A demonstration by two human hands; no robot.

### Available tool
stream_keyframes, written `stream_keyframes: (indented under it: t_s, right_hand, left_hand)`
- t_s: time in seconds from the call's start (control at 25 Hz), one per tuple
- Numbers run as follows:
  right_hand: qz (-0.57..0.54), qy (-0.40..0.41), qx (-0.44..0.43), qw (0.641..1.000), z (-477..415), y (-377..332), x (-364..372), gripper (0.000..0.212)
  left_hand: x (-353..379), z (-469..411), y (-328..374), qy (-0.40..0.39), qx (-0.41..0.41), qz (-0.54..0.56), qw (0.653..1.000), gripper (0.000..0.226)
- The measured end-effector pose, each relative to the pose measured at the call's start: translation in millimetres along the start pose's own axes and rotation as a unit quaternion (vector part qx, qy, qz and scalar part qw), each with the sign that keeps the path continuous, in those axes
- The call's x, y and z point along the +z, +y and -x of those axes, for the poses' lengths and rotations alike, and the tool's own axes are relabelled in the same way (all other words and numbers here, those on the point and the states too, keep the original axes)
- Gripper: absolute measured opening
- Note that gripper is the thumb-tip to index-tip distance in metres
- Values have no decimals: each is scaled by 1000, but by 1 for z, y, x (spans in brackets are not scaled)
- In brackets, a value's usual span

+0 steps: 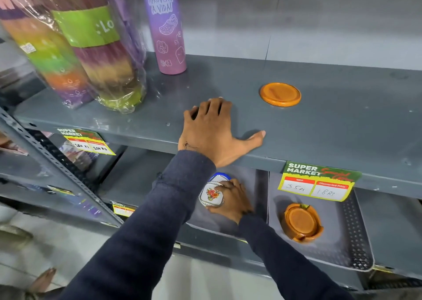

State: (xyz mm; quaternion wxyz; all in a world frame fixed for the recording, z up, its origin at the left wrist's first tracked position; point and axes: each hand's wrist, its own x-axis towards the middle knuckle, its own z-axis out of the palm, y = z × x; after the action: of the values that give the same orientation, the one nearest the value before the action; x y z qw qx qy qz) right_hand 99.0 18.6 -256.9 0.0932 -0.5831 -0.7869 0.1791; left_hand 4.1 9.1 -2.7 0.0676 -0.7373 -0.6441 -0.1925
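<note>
My left hand (212,130) lies palm down on the grey upper shelf (331,121), fingers bent at the tips, thumb stretched along the front edge, holding nothing. Below it, my right hand (233,200) grips a small white dish with a red flower print and a blue rim (211,194) on the lower shelf; my left sleeve hides part of the dish. An orange round lid (280,94) lies flat on the upper shelf, to the right of my left hand.
A purple bottle (165,25) and wrapped multicoloured bottles (91,48) stand at the upper shelf's left. An orange coaster set (301,223) sits on a grey mat (342,242) on the lower shelf. Price tags (318,182) hang from the shelf edge.
</note>
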Motion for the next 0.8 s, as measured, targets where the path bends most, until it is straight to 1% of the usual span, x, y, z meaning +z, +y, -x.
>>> stream_keyframes:
  t_s: [0.12, 0.24, 0.36, 0.52, 0.68, 0.8]
  right_hand:
    - [-7, 4, 4, 1000, -6, 4, 4, 74]
    - [-56, 3, 25, 998, -11, 11, 9, 77]
    - [-71, -15, 36, 997, -15, 14, 8, 79]
    - [-91, -14, 45, 995, -16, 20, 2, 73]
    - [-91, -30, 44, 994, -17, 23, -1, 71]
    - [-60, -26, 29, 997, -14, 23, -6, 72]
  left_hand:
    - [-1, 0, 0, 10, 3, -4, 1000, 99]
    - [-1, 1, 1, 13, 6, 0, 1000, 98]
    - [-1, 2, 0, 17, 5, 1, 1000, 98]
    - [-1, 1, 0, 15, 4, -5, 1000, 98]
    - [-2, 2, 0, 6, 5, -3, 1000, 99]
    - [-3, 0, -1, -9, 2, -2, 1000, 98]
